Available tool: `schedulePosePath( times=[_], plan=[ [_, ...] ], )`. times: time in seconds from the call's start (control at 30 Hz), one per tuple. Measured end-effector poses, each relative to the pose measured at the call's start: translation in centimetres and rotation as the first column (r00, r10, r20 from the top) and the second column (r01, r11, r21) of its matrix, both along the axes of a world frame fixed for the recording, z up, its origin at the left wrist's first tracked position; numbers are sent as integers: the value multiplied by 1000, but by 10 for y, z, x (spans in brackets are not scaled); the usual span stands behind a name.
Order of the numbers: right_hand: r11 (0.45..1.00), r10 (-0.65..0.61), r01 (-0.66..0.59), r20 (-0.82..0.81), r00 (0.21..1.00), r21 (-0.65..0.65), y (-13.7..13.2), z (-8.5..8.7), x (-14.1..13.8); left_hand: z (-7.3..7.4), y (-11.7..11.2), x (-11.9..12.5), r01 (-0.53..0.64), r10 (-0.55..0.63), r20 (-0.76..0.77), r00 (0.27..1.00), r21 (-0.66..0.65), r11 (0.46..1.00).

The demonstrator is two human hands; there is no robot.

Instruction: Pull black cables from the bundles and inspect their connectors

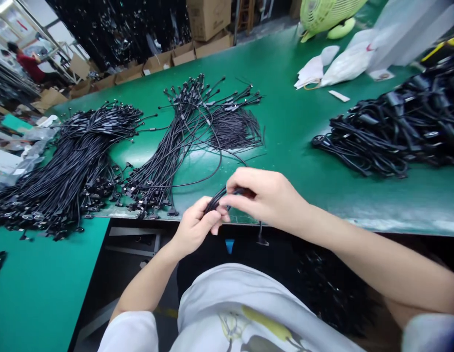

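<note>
Near the front edge of the green table, my left hand (199, 221) is closed around a small coil of black cable (216, 199). My right hand (261, 195) pinches the same cable at the coil's right side, its fingertips close to the left thumb. One end with a black connector (262, 240) dangles below my right hand, past the table edge. Just beyond my hands lies a loose bunch of black cables (171, 142) with connectors at both ends. Beside that bunch is a pile of short thin black strips (236, 129).
A thick heap of black cables (76, 151) covers the left side. Bundled, coiled cables (380, 127) are piled at the right. Farther back are white bags (349, 63) and a green fan (327, 17). Cardboard boxes (157, 62) line the far edge; a person (31, 63) sits beyond.
</note>
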State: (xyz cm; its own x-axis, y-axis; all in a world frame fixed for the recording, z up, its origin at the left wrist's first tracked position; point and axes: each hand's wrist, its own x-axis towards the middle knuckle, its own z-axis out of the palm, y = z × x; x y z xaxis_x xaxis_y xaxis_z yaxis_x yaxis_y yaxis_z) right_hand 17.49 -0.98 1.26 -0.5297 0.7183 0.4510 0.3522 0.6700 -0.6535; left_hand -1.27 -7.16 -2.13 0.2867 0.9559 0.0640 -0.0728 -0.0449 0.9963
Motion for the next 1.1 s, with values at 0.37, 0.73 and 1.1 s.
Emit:
schedulePosePath(
  times=[0.37,0.73,1.1],
  plan=[
    [653,-343,-265,-589,732,-709,-5,-42,-28,-15,12,31,6,229,501,834,-424,906],
    [370,-243,-530,-630,738,-763,-20,-25,-21,-20,1,19,63,-46,91,995,-199,978],
    [658,-277,-326,-620,734,-679,-37,-32,-30,-30,-1,12,309,-346,-131,929,-240,920]
  ],
)
